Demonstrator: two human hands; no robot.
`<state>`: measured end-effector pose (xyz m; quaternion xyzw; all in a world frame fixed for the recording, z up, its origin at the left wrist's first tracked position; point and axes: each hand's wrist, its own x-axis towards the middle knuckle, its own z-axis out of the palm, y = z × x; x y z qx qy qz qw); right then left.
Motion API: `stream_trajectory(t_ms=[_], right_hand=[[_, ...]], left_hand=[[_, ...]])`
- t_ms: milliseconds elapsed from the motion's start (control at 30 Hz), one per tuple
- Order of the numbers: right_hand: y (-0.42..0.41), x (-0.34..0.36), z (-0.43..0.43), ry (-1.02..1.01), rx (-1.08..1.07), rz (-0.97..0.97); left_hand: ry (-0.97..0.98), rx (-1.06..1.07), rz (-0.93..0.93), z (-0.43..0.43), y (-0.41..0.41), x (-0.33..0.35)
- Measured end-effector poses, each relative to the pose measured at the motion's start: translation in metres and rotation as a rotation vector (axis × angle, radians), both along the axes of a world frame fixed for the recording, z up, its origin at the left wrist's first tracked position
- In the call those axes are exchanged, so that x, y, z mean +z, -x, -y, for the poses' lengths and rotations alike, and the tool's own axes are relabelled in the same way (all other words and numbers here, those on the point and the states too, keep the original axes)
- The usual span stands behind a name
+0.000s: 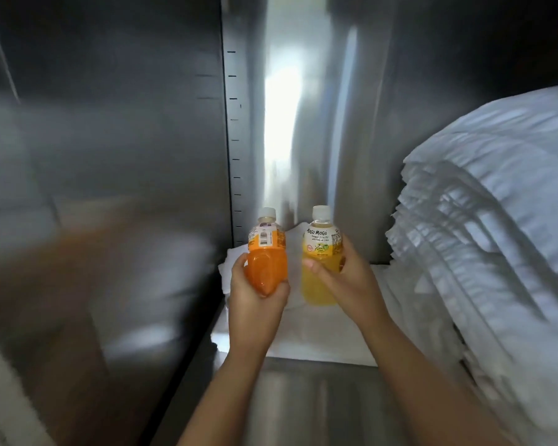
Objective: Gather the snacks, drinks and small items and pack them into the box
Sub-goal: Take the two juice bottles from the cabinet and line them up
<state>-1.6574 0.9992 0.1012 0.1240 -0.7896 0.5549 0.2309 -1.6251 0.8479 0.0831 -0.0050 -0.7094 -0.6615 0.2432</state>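
Left hand [255, 297] is curled round the lower body of the orange bottle [266, 252]. Right hand [348, 278] is wrapped round the middle of the yellow bottle [322, 252], thumb across the front. Both bottles are held upright, side by side but apart, over the folded white cloth [303, 336] on the steel counter [303, 397].

Risk: smooth plastic may slip from a one-handed hold. The orange bottle is gripped low and so looks top-heavy. A swing to the right could catch the tall stack of white linen [484, 239]. No box can be made out (the left of the view is blurred), so the carry path cannot be judged.

Condition: both white caps are on, both bottles look full, and the labels are intact. The yellow one reads "Mogu Mogu". A steel wall [303, 123] stands behind.
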Motion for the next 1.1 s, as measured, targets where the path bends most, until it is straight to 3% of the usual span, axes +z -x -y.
stream_trajectory(t_ms=[133, 533, 867, 1100], right_hand=[[-0.075, 0.003, -0.009, 0.034, 0.045, -0.029], [-0.264, -0.008, 0.006, 0.059, 0.33, 0.004], [-0.376, 0.0, 0.139, 0.062, 0.66, 0.002], [-0.541, 0.015, 0.268, 0.01, 0.989, -0.094]], left_hand=[[-0.09, -0.012, 0.024, 0.004, -0.07, -0.001], [-0.037, 0.068, 0.043, 0.007, -0.294, -0.012], [-0.014, 0.436, -0.024, 0.112, -0.468, 0.003], [-0.006, 0.791, -0.1, 0.194, -0.668, 0.005]])
